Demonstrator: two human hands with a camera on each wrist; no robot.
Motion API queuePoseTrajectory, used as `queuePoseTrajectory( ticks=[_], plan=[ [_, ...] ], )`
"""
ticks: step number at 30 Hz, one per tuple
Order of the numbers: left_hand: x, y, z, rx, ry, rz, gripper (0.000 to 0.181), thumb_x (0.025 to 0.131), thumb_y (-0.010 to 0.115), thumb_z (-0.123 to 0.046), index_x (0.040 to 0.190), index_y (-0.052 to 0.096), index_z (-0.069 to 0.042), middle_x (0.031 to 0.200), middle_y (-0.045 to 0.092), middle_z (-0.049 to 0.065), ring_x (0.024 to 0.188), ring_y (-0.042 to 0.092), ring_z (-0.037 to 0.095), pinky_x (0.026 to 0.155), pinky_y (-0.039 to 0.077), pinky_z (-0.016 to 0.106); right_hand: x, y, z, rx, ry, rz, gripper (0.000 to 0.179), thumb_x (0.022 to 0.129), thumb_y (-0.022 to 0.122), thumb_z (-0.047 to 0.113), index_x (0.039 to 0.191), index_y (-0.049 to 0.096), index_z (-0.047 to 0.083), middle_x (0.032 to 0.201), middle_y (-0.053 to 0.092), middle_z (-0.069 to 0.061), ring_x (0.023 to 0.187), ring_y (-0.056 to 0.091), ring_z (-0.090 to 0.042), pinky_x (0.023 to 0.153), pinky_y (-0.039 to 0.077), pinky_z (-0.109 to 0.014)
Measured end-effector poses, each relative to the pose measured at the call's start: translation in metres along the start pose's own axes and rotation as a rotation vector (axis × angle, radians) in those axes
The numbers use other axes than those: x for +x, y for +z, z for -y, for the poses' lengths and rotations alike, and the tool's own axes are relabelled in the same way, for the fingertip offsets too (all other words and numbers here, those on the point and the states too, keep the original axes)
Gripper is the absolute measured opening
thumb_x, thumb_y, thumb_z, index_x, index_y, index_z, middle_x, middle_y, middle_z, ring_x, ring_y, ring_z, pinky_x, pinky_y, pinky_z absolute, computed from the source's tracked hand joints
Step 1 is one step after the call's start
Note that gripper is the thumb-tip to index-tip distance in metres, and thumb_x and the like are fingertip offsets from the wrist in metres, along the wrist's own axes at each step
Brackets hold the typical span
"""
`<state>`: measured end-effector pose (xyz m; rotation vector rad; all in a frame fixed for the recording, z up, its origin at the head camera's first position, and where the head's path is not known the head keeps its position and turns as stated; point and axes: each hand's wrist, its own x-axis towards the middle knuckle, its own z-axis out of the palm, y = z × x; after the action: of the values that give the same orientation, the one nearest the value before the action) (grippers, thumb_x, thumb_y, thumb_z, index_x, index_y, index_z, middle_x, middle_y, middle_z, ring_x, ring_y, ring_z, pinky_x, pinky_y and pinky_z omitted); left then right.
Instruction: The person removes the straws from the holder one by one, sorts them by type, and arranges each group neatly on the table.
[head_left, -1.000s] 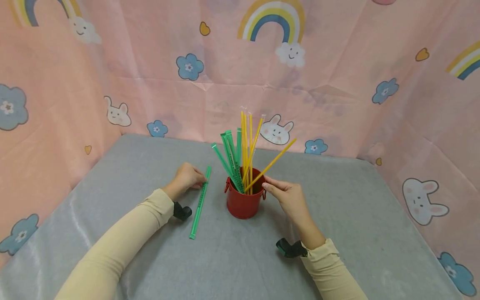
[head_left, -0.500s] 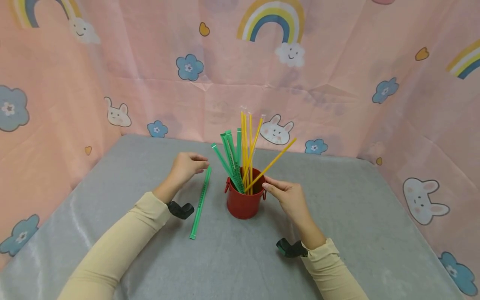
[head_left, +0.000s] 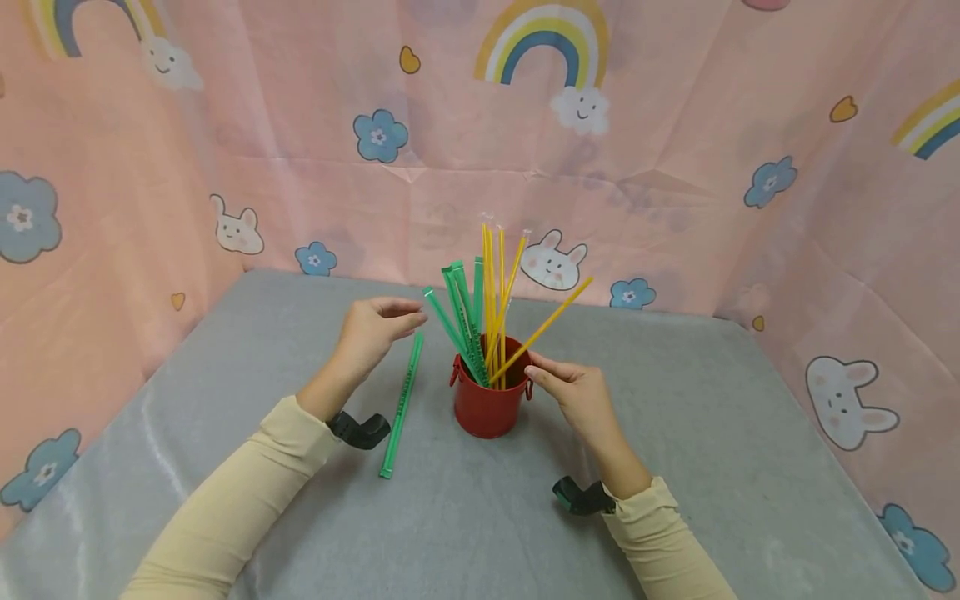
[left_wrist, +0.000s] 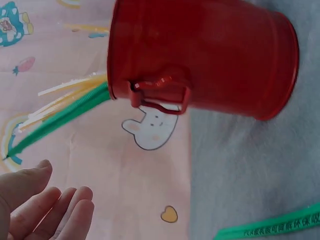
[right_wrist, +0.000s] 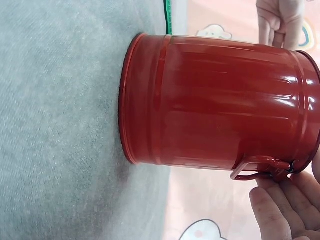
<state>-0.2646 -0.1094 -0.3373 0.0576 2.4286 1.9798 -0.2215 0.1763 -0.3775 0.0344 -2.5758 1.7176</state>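
A small red metal bucket (head_left: 487, 410) stands upright on the grey cloth, with green paper-wrapped straws (head_left: 459, 312) leaning left in it and yellow straws (head_left: 495, 283) in clear wrappers beside them. My right hand (head_left: 573, 385) grips the bucket's right rim beside its ring handle (right_wrist: 255, 167). Just left of the green straws, my left hand (head_left: 378, 327) hovers with thumb and fingers apart and nothing between them. Its fingertips (left_wrist: 85, 192) lie below the tip of the lowest green straw in the left wrist view. One loose green wrapped straw (head_left: 402, 406) lies on the cloth left of the bucket.
The grey cloth-covered table (head_left: 675, 433) is enclosed at the back and sides by a pink printed curtain (head_left: 465, 183). Black camera mounts sit on both wrists, the left one (head_left: 362, 430) close beside the loose straw.
My left hand has let go of the loose green straw, risen off it and moved up and right toward the straws in the bucket. My right hand and the bucket stay put.
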Motion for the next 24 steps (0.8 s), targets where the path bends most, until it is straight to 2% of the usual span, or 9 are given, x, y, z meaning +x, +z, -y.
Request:
queuePoseTrajectory(
  ticks=[8, 13, 18, 21, 24],
  plan=[
    [-0.011, 0.005, -0.007, 0.045, 0.026, 0.022, 0.036, 0.09, 0.075, -0.026, 0.122, 0.071, -0.011, 0.123, 0.071, 0.009, 0.114, 0.067, 0.022, 0.101, 0.053, 0.039, 0.0, 0.0, 0.0, -0.012, 0.002, -0.001, 0.04, 0.092, 0.072, 0.029, 0.129, 0.067, 0.011, 0.124, 0.069, -0.011, 0.127, 0.061, -0.026, 0.107, 0.048, -0.048],
    [-0.015, 0.01, -0.011, 0.027, 0.022, 0.025, 0.039, 0.088, 0.077, -0.027, 0.123, 0.071, -0.011, 0.123, 0.071, 0.009, 0.116, 0.065, 0.023, 0.103, 0.051, 0.042, 0.0, -0.001, 0.0, -0.006, 0.004, 0.002, 0.041, 0.093, 0.072, 0.029, 0.129, 0.067, 0.011, 0.125, 0.068, -0.012, 0.127, 0.06, -0.027, 0.107, 0.047, -0.049],
    [-0.015, 0.018, -0.012, -0.055, 0.021, 0.023, 0.039, 0.088, 0.077, -0.022, 0.122, 0.07, -0.003, 0.121, 0.07, 0.014, 0.109, 0.068, 0.024, 0.1, 0.054, 0.04, 0.001, -0.001, -0.001, 0.005, 0.002, 0.004, 0.04, 0.093, 0.072, 0.029, 0.129, 0.067, 0.011, 0.125, 0.068, -0.012, 0.126, 0.061, -0.027, 0.108, 0.047, -0.049],
    [-0.014, 0.022, -0.011, -0.126, 0.024, 0.023, 0.037, 0.089, 0.075, -0.016, 0.121, 0.068, 0.003, 0.116, 0.07, 0.017, 0.098, 0.071, 0.018, 0.095, 0.056, 0.037, 0.001, -0.001, -0.001, 0.008, 0.01, 0.002, 0.04, 0.092, 0.072, 0.029, 0.128, 0.068, 0.012, 0.125, 0.068, -0.011, 0.126, 0.061, -0.027, 0.108, 0.047, -0.049],
    [-0.013, 0.027, -0.009, -0.17, 0.019, 0.014, 0.034, 0.089, 0.074, -0.011, 0.118, 0.068, 0.006, 0.107, 0.071, 0.012, 0.088, 0.07, 0.01, 0.09, 0.058, 0.034, 0.001, 0.0, -0.001, 0.011, 0.017, 0.001, 0.04, 0.092, 0.073, 0.029, 0.128, 0.068, 0.012, 0.124, 0.069, -0.011, 0.126, 0.061, -0.027, 0.108, 0.046, -0.05]
  ],
)
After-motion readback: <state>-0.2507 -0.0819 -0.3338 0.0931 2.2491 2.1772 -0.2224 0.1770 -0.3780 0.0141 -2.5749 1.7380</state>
